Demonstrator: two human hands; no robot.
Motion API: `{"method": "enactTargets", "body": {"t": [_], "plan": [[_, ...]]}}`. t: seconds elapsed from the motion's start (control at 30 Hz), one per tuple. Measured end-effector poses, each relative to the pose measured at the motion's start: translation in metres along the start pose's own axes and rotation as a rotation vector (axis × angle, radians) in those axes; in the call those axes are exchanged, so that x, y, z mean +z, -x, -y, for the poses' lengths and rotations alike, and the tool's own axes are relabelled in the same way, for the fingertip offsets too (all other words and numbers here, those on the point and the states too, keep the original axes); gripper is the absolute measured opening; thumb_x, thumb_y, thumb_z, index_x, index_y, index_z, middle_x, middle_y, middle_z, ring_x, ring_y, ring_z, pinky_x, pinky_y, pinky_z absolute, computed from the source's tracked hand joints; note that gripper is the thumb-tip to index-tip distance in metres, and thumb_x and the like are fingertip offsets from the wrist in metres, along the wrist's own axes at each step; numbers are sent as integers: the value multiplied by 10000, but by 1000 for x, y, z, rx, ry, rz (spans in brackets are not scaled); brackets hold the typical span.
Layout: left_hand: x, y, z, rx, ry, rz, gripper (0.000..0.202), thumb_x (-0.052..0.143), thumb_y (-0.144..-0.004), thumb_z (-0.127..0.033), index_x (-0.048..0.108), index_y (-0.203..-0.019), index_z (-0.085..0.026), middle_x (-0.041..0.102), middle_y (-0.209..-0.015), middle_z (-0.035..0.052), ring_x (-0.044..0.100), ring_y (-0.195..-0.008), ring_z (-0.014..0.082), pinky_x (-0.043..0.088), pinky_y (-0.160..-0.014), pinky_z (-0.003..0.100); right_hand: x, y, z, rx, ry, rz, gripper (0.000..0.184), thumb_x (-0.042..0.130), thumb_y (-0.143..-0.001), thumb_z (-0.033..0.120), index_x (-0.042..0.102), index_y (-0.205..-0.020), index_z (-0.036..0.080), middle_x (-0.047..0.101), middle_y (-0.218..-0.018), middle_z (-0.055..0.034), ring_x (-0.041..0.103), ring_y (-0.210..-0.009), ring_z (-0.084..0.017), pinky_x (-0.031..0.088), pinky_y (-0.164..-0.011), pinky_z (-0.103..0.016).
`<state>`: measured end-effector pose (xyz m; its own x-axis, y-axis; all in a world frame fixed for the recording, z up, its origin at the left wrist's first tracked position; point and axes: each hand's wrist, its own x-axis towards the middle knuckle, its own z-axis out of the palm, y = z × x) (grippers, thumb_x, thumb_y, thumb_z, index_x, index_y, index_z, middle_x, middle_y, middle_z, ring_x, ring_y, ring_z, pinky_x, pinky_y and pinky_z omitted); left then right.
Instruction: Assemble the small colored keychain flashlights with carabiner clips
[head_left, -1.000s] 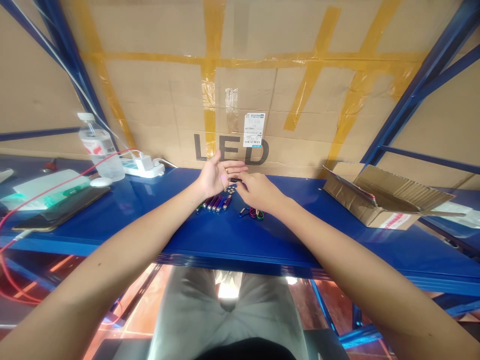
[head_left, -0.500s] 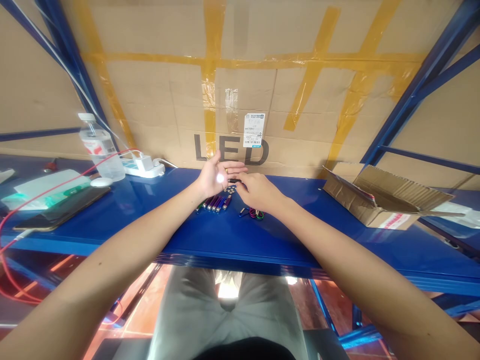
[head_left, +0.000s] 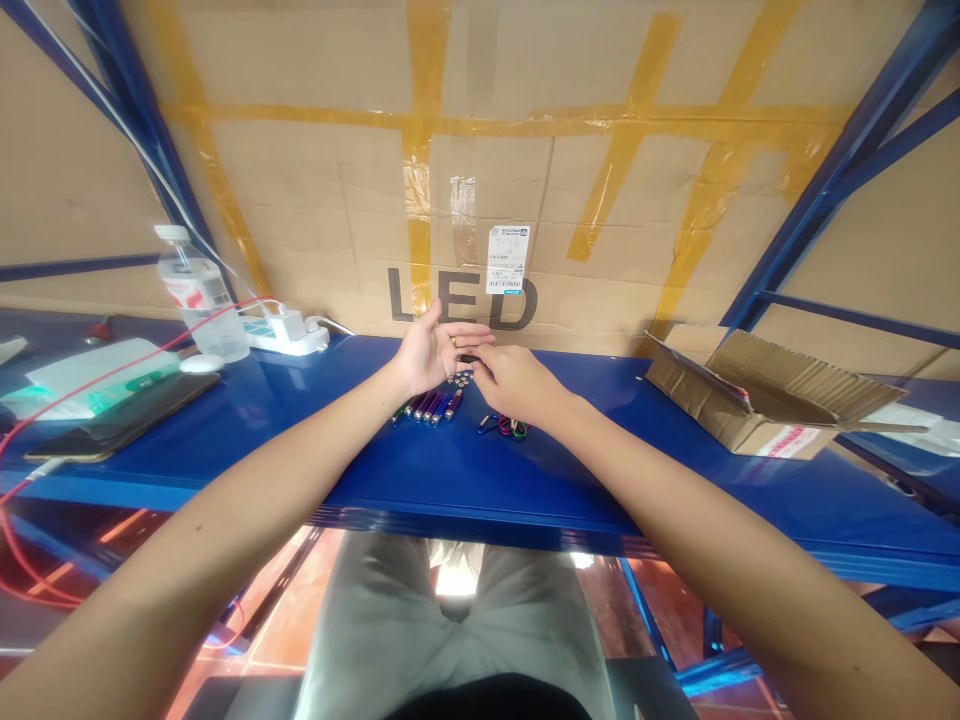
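In the head view, my right hand (head_left: pixel 521 380) is closed on a small black flashlight (head_left: pixel 469 358), its front end pointing at my left palm. My left hand (head_left: pixel 426 358) is open, palm up and facing the flashlight, with fingers stretched out and a ring on one of them. No light spot shows on the palm. Below the hands, several small coloured flashlights (head_left: pixel 431 406) lie side by side on the blue table (head_left: pixel 450 480). Small round silver pieces (head_left: pixel 460 379) lie just behind them. Under my right hand are coloured carabiner-like clips (head_left: pixel 514 428), partly covered.
An opened cardboard box (head_left: pixel 787 440) stands on the right. At left are a water bottle (head_left: pixel 199 300), a white power strip (head_left: pixel 296 342), a tissue pack (head_left: pixel 101 378) and a dark flat device (head_left: pixel 127 425) with a red cable (head_left: pixel 82 390). A large cardboard sheet (head_left: pixel 337 220) rises behind.
The bright light spot on my left palm has gone out. Both hands stay nearly in place, with the flashlight still in my right fingers.
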<state>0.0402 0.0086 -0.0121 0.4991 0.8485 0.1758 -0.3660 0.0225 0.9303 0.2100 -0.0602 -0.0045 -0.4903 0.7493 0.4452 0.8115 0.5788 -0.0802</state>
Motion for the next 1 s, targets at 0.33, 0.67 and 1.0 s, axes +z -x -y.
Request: {"method": "enactTargets", "body": {"t": [0.33,0.67,1.0], "plan": [[0,0,-1,10,-9,17,853,224,-954,-729,743,-1129,-75,728,-1165,240,682,-1084,336,551,-809,419,-4,0,3,21,14,5,315,398,-986,187,693,-1059,104,748,-999,-167,680,-834,-267,444,-712,-350],[2,4,-2,31,-28,30,850,282,-917,-770,743,-1154,-96,716,-1229,220,636,-1203,360,532,-911,461,-4,1,3,7,-6,-4,325,390,-987,181,699,-1047,103,749,-1006,-156,680,-866,-264,460,-736,-356],[2,3,-2,36,-43,37,875,261,-913,-782,736,-1201,-105,713,-1243,211,653,-1154,360,532,-886,465,-2,0,1,-16,-43,-14,348,399,-986,167,693,-1165,119,753,-1091,-147,689,-934,-274,466,-782,-367]]}}
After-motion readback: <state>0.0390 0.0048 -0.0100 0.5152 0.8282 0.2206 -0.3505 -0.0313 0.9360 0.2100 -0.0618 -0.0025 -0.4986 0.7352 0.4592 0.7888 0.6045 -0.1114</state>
